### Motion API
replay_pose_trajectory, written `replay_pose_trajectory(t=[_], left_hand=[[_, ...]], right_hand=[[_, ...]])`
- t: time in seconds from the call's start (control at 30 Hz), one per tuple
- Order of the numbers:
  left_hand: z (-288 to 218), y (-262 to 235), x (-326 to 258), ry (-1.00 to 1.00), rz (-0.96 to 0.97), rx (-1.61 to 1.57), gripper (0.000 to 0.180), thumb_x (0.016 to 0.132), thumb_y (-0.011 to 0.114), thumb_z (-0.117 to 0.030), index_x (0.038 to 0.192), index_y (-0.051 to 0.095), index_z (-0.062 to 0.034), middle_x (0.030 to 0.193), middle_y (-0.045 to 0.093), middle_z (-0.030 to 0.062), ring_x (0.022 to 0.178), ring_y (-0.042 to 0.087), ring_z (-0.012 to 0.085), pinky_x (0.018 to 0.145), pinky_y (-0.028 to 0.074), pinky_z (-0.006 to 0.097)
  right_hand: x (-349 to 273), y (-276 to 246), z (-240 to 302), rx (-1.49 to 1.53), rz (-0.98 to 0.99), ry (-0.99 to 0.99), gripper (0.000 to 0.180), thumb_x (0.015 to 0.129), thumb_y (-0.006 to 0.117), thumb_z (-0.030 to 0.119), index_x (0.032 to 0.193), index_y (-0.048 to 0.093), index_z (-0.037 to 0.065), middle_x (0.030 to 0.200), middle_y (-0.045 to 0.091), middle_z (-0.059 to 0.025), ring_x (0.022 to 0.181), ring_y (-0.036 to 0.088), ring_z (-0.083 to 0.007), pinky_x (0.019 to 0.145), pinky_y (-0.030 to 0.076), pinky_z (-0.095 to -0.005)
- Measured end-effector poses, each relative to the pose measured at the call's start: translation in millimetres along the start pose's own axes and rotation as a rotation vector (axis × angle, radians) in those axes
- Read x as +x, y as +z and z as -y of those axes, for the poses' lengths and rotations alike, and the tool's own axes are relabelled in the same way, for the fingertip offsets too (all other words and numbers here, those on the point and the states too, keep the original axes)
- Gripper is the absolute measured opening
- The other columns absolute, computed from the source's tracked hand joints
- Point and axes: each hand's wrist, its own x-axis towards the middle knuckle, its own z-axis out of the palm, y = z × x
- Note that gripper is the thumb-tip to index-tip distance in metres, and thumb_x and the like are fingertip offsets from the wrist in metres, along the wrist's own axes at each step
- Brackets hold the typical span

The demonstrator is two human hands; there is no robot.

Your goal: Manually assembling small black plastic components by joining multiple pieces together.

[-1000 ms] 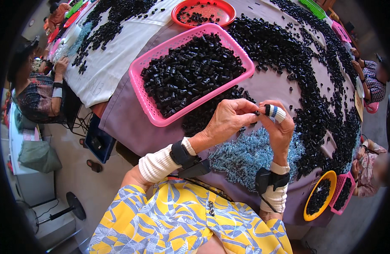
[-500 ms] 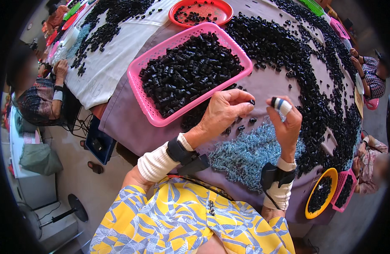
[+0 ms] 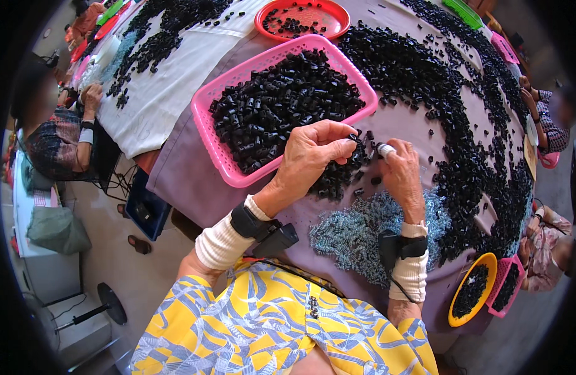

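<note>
My left hand (image 3: 310, 156) is closed in a pinch, thumb and forefinger holding a small black plastic piece (image 3: 352, 136) by the near right side of a pink basket (image 3: 228, 169). The basket holds a heap of short black tube-like pieces. To the right, my right hand (image 3: 403, 181) has its fingers bent together, tips down by loose black pieces (image 3: 338, 184); whatever they grip is hidden. White tape wraps one of its fingers. Below that hand lies a pile of small pale blue coils (image 3: 344, 231), like little springs.
A red tray (image 3: 303, 19) with some black pieces stands beyond the basket. Black pieces spread widely over the purple-grey cloth (image 3: 188, 162). At the right edge are a yellow bowl (image 3: 490, 262) and another pink basket (image 3: 511, 269). Other people sit at the left and right.
My right hand has dropped from beside the left fingertips to the loose black pieces, its fingers curling down. My left hand, still pinching a black piece, has shifted slightly left and away from me.
</note>
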Motion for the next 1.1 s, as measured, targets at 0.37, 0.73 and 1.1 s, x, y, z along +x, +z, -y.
replay_pose_trajectory(t=[0.37, 0.73, 1.1], left_hand=[[1, -3, 0, -0.031, -0.013, 0.016, 0.019, 0.085, 0.065, -0.010, 0.102, 0.064, 0.0000, 0.083, 0.066, 0.0041, 0.071, 0.060, 0.0077, 0.067, 0.049, 0.021], [4, 3, -1, -0.051, 0.008, -0.011, 0.019, 0.085, 0.065, -0.010, 0.102, 0.065, -0.0007, 0.082, 0.066, 0.0030, 0.070, 0.059, 0.0068, 0.066, 0.049, 0.021], [18, 11, 2, -0.066, 0.015, -0.043, 0.020, 0.087, 0.064, -0.012, 0.103, 0.061, -0.0012, 0.088, 0.064, 0.0027, 0.077, 0.061, 0.0074, 0.068, 0.051, 0.022]], right_hand=[[8, 0, -11, 0.156, -0.027, 0.079, 0.014, 0.072, 0.063, 0.007, 0.086, 0.065, 0.004, 0.093, 0.060, -0.0111, 0.094, 0.054, -0.0307, 0.080, 0.043, -0.0409], [31, 26, -5, -0.052, -0.065, -0.066, 0.018, 0.070, 0.066, 0.010, 0.086, 0.062, 0.002, 0.097, 0.057, -0.0119, 0.101, 0.051, -0.0297, 0.086, 0.040, -0.0423], [14, -36, 34, 0.557, -0.103, 0.043, 0.016, 0.074, 0.063, 0.002, 0.088, 0.057, -0.004, 0.101, 0.058, -0.0166, 0.092, 0.058, -0.0338, 0.076, 0.047, -0.0370]])
